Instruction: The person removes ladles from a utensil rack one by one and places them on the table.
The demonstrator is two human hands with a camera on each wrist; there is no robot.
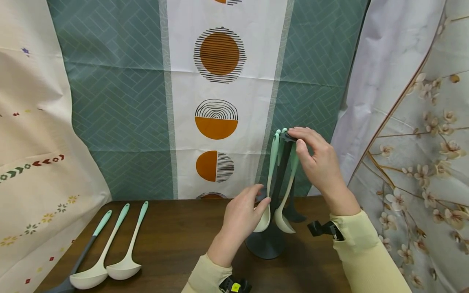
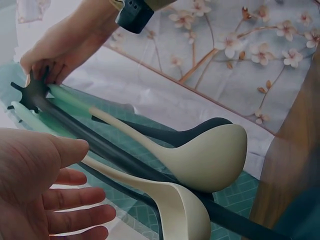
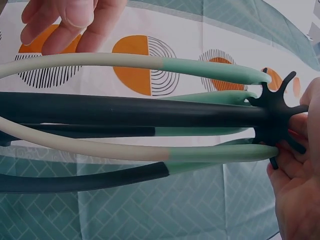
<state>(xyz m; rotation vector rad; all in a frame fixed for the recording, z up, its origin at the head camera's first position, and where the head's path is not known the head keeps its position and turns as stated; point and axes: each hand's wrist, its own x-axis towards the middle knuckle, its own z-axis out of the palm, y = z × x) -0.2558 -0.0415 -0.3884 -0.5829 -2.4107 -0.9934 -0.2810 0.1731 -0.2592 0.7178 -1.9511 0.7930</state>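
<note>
A dark utensil stand (image 1: 265, 246) with a round base and a star of hooks on top stands on the table. A cream ladle (image 1: 264, 221) with a mint handle hangs on its left, and a second cream ladle (image 1: 285, 223) faces me. Behind them hang dark utensils with mint handles, one a dark-headed utensil (image 2: 210, 127); their heads are partly hidden. My right hand (image 1: 322, 162) grips the hooked top (image 3: 277, 112) between thumb and fingers. Close beside the left ladle's bowl, my left hand (image 1: 239, 215) is held with fingers spread and relaxed, nothing in them.
At the left of the brown table (image 1: 176, 236) lie two cream ladles, a left one (image 1: 89, 278) and a right one (image 1: 124, 268), beside a dark-headed utensil (image 1: 82, 254) with a mint handle. A patterned cloth (image 1: 223, 89) hangs behind, and a floral curtain (image 1: 421, 183) on the right.
</note>
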